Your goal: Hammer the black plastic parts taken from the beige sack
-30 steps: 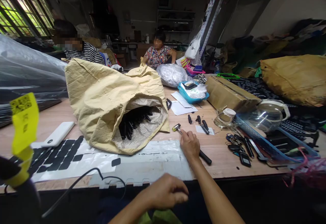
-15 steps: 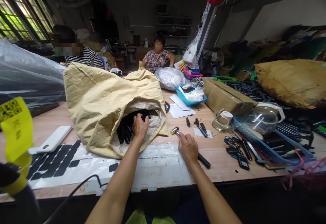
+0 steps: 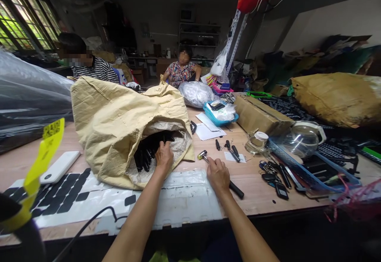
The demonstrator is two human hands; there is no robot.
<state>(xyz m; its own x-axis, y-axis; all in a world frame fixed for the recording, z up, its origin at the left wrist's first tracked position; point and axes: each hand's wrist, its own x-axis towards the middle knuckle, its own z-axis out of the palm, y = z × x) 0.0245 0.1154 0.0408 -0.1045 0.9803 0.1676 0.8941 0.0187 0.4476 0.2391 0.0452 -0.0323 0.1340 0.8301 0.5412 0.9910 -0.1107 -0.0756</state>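
A large tan paper sack [image 3: 119, 123] lies on its side on the wooden table [image 3: 256, 174], its mouth facing me and full of black parts [image 3: 147, 151]. My left hand [image 3: 163, 155] reaches into the sack's mouth, fingers curled on the black parts. To the right, my right hand [image 3: 218, 174] rests on the table, closed round the black handle of a small hammer [image 3: 205, 157] whose metal head points away from me. A white sheet [image 3: 178, 198] lies under both forearms.
A white sheet with several black pads [image 3: 65, 192] and a white power bank [image 3: 59, 166] lie at left. Keys and black fobs [image 3: 276, 172], a glass jar [image 3: 256, 142], a cardboard box [image 3: 262, 115] and a blue tray [image 3: 220, 115] stand right. Two people sit across the table.
My left hand rose from my lap and went into the sack's mouth onto the black parts. My right hand stayed on the hammer handle.
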